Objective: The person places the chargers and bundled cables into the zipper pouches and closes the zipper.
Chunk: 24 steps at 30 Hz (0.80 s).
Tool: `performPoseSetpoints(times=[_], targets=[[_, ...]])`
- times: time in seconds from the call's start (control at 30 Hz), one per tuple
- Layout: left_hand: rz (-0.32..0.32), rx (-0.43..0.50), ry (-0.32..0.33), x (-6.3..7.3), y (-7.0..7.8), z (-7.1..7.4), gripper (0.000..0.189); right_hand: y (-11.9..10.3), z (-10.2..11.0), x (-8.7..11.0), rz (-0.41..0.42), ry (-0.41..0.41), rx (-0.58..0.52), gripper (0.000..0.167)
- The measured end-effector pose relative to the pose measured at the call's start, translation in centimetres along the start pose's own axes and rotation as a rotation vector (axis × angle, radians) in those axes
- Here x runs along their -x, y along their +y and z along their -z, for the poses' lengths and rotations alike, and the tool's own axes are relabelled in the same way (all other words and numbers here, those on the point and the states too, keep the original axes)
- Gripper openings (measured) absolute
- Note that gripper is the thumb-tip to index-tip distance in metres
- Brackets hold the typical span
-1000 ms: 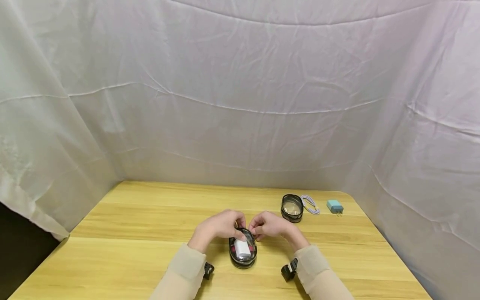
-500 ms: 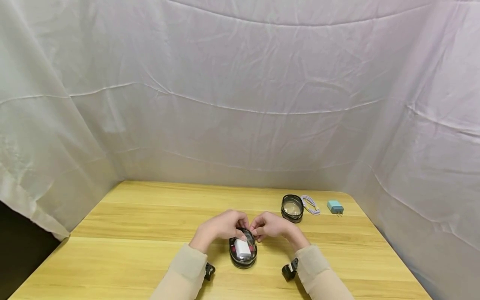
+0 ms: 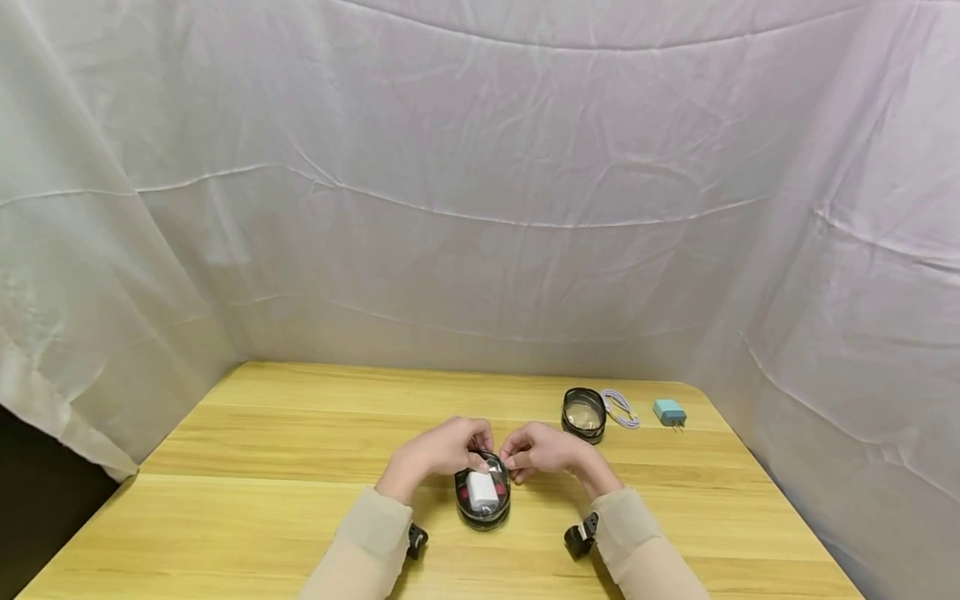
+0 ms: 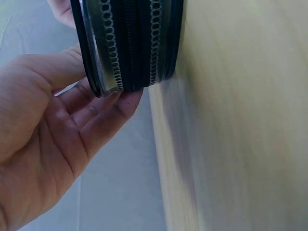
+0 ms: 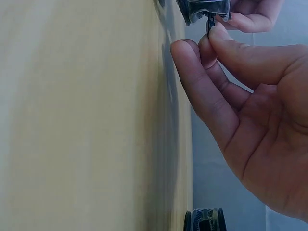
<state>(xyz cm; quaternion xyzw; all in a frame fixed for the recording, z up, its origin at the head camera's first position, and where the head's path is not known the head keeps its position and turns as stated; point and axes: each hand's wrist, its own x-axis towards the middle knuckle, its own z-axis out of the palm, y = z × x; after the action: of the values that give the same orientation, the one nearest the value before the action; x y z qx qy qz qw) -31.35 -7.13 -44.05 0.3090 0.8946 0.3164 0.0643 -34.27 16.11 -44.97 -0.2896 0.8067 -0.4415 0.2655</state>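
A small oval clear pouch (image 3: 483,520) with black trim stands in front of me, a white block (image 3: 482,490) and something red showing through its top. My left hand (image 3: 442,448) grips its far end, thumb on top and fingers against the zippered side. In the left wrist view the zipper (image 4: 130,43) runs along that side between two rows of stitched loops. My right hand (image 3: 551,450) is at the far right corner of the pouch. Between its thumb and index finger it pinches a dark zipper pull (image 5: 210,25), seen in the right wrist view.
Behind my right hand stands a second clear pouch (image 3: 584,417) with black trim, its top uncovered. Beside it lies a coiled lilac cable (image 3: 621,410), and farther right a teal plug charger (image 3: 670,413). Pale cloth (image 3: 480,275) hangs behind the wooden table (image 3: 300,433).
The clear pouch has shifted slightly left and away from me, with my left hand still on it. My right hand stays nearly in place at the pouch's corner.
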Motion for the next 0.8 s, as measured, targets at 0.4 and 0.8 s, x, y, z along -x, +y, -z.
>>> performPoseSetpoints(times=[0.4, 0.8], targets=[[-0.002, 0.002, -0.02, -0.2, 0.0, -0.4, 0.017, 0.5, -0.7, 0.1, -0.031, 0.071, 0.035, 0.006], [0.021, -0.044, 0.06, 1.6, 0.1, 0.7, 0.048, 0.0, -1.2, 1.7, 0.037, 0.16, 0.044, 0.023]])
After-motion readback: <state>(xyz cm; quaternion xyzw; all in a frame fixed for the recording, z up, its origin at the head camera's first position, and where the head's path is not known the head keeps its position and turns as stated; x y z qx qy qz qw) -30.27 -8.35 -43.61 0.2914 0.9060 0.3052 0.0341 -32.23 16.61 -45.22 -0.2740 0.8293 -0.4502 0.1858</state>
